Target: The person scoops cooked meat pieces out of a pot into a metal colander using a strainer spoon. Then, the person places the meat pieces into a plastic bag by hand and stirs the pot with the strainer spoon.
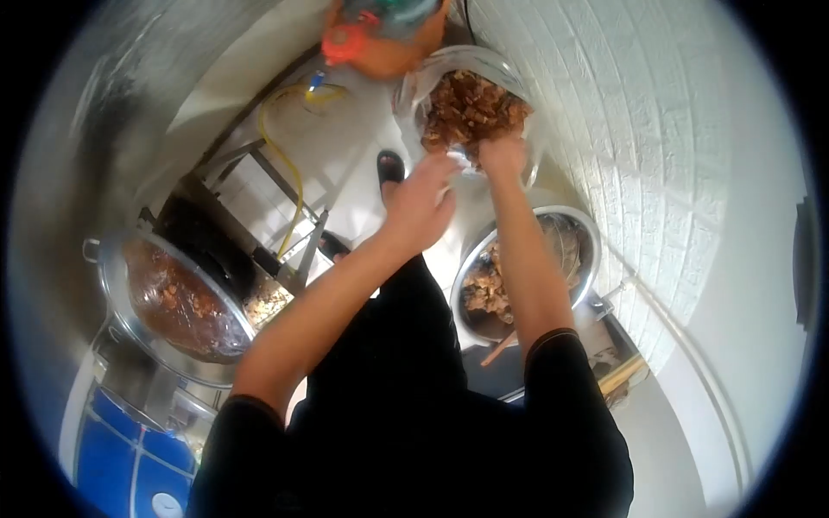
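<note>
A clear plastic bag (413, 89) lines a round container near the wall, its edge folded outward. Chunks of brown cooked meat (471, 108) fill it. My right hand (503, 158) is closed at the near edge of the meat; its fingertips are hidden, so what it grips does not show. My left hand (423, 200) is at the near left side of the bag, thumb apart from the fingers, with the fingertips close to the rim and slightly blurred. Under my right forearm stands a metal pot (596, 246) with more meat pieces (488, 285) inside.
At left is a large metal pot (112, 285) with brown contents under plastic film. A wooden handle (498, 348) sticks out of the right pot. Beyond the bag stands an orange container (393, 56). A yellow hose (272, 138) runs across the floor near a metal stand.
</note>
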